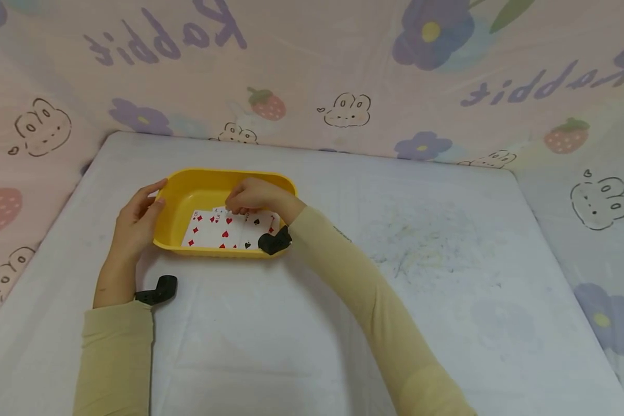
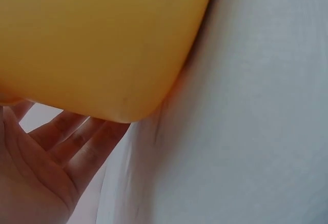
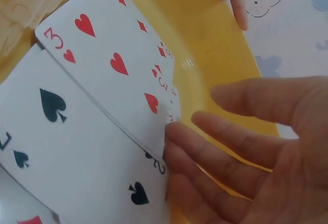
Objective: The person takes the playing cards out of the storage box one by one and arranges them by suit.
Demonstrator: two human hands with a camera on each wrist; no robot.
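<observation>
A yellow plastic basin (image 1: pixel 223 252) stands on the white table, left of centre. Overlapping playing cards (image 1: pixel 208 231) lie face up inside it, among them a three of hearts (image 3: pixel 118 62) and a two of spades (image 3: pixel 92 131). My left hand (image 1: pixel 137 216) holds the basin's left end, thumb at the rim and fingers along the outer wall. Over the cards is my right hand (image 1: pixel 252 195). In the right wrist view its fingertips touch the card edges, while the thumb stays apart and nothing is pinched. Part of the cards is hidden under that hand and wrist.
A black wrist camera (image 1: pixel 158 290) is strapped to the left wrist, and another black camera (image 1: pixel 274 241) hangs from the right wrist over the basin's front rim. Behind the table (image 1: pixel 301 323) hangs a rabbit-print curtain (image 1: pixel 312 69). Dark smudges mark the tabletop at right.
</observation>
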